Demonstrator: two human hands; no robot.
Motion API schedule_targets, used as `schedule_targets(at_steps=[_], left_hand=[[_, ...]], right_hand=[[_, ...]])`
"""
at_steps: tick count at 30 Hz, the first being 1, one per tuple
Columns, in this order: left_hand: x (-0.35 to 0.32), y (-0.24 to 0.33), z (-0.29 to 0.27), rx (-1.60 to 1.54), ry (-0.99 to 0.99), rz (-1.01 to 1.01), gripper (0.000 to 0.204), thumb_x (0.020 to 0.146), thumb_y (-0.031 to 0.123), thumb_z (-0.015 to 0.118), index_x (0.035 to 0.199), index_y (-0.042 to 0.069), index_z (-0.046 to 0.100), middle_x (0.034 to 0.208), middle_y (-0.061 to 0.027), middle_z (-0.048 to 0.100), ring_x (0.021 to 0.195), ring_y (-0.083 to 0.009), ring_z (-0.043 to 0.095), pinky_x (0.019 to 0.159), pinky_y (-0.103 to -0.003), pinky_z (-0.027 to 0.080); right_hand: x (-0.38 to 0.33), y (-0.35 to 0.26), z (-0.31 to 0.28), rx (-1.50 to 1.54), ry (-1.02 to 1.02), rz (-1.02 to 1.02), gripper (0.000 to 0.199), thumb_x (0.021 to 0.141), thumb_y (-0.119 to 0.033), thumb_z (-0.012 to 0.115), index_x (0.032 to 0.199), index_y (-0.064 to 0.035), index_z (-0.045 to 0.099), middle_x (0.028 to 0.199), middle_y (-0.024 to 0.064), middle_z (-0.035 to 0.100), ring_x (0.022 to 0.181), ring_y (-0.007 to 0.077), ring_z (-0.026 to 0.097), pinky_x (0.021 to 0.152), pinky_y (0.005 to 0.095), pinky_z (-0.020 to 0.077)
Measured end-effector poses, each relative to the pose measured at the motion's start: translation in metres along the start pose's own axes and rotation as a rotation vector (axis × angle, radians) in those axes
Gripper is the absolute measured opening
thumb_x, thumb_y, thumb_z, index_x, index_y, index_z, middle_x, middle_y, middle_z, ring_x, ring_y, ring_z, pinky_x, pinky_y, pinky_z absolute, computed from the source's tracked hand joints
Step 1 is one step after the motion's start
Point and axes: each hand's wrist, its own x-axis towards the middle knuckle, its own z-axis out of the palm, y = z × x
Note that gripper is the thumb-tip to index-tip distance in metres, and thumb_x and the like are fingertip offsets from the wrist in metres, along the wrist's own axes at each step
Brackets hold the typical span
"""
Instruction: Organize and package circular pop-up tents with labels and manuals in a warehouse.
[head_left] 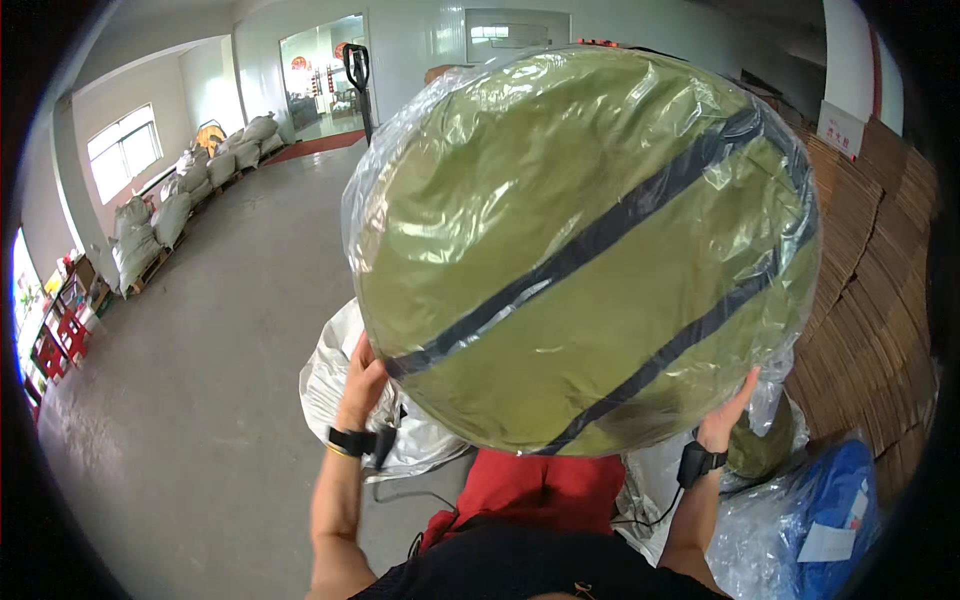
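A large round olive-green fabric bag (560, 270) with two dark straps fills the middle of the view, wrapped in clear plastic. It is held up in front of me, its flat face toward me. My left hand (364, 376) grips its lower left edge, the fingers partly hidden behind the rim. At the lower right edge, my right hand (728, 412) holds the bag and its plastic, most of its fingers out of sight behind. Each wrist wears a black band with a small device.
Stacked flat cardboard (865, 270) rises close on the right. Below it lies a blue plastic-wrapped package (838, 505). A white sack (335, 375) lies on the floor by my left hand. Filled white sacks (170, 215) line the far left wall, and a pallet jack handle (357, 75) stands behind.
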Motion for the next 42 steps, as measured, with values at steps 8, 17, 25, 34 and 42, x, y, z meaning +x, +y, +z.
schedule_targets(at_steps=[8,17,25,34,42], left_hand=[[0.081,0.072,0.054,0.151,-0.079,-0.025,0.053,0.067,0.019,0.074,0.11,-0.001,0.05,0.103,-0.0071,0.058,0.091,-0.013,0.055,0.08,-0.028,0.045],[0.105,0.141,0.107,0.714,-0.322,-0.07,0.052,0.066,0.021,0.075,0.107,-0.002,0.053,0.1,-0.0059,0.058,0.092,-0.0127,0.052,0.084,-0.027,0.04],[0.144,0.187,0.174,0.558,-0.464,-0.224,0.043,0.079,0.026,0.062,0.11,-0.002,0.05,0.103,-0.0059,0.056,0.088,-0.0105,0.053,0.078,-0.024,0.043],[0.162,0.22,0.152,0.078,0.038,0.276,0.02,0.087,0.013,0.051,0.104,0.004,0.049,0.097,-0.0031,0.056,0.078,-0.0117,0.054,0.068,-0.025,0.046],[0.141,0.331,0.095,0.316,-0.187,0.49,0.02,0.087,0.019,0.05,0.099,0.004,0.057,0.091,-0.0058,0.06,0.088,-0.0165,0.055,0.077,-0.026,0.043]], right_hand=[[0.006,-0.092,0.042,-0.329,-0.068,-0.107,0.051,0.086,-0.037,0.048,0.123,-0.0029,0.04,0.12,0.0064,0.046,0.111,0.0188,0.042,0.095,0.0321,0.0315],[0.018,-0.082,0.138,-0.998,-0.486,-0.556,0.03,0.08,-0.016,0.06,0.105,0.0009,0.054,0.099,0.0077,0.059,0.096,0.0167,0.053,0.084,0.0297,0.0423],[-0.002,-0.089,0.21,-1.159,-0.812,-0.853,0.025,0.081,-0.017,0.06,0.101,-0.0024,0.057,0.094,0.0044,0.059,0.089,0.0132,0.053,0.08,0.0284,0.0418],[0.055,-0.178,0.151,-0.463,-0.715,-0.145,0.049,0.081,-0.026,0.061,0.119,-0.0009,0.043,0.111,0.0104,0.053,0.104,0.0184,0.048,0.092,0.0316,0.0361],[-0.004,-0.063,0.16,-1.188,-0.879,-0.095,0.049,0.074,-0.016,0.065,0.116,0.0038,0.048,0.121,0.011,0.047,0.113,0.0181,0.043,0.095,0.0285,0.0343]])
